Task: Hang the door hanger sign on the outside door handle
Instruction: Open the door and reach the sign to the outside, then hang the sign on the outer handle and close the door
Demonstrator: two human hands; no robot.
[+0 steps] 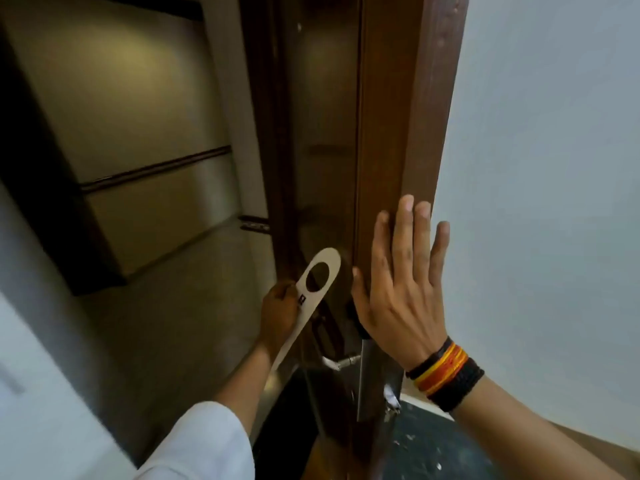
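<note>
My left hand (278, 311) grips a pale cardboard door hanger sign (304, 303) near its middle, round hole end tilted up and to the right. The sign sits beyond the edge of the brown wooden door (384, 133), which stands open edge-on to me. A silver lever door handle (341, 362) pokes out on the far side of the door, just below the sign's lower end. My right hand (401, 292) lies flat with fingers spread against the door's edge and near face, holding nothing. Coloured bands circle that wrist.
A metal lock plate (365, 382) runs down the door edge below my right hand. A white wall (554, 168) fills the right. Beyond the door lies a dim corridor with a beige panelled wall (138, 116) and a pale floor (166, 323).
</note>
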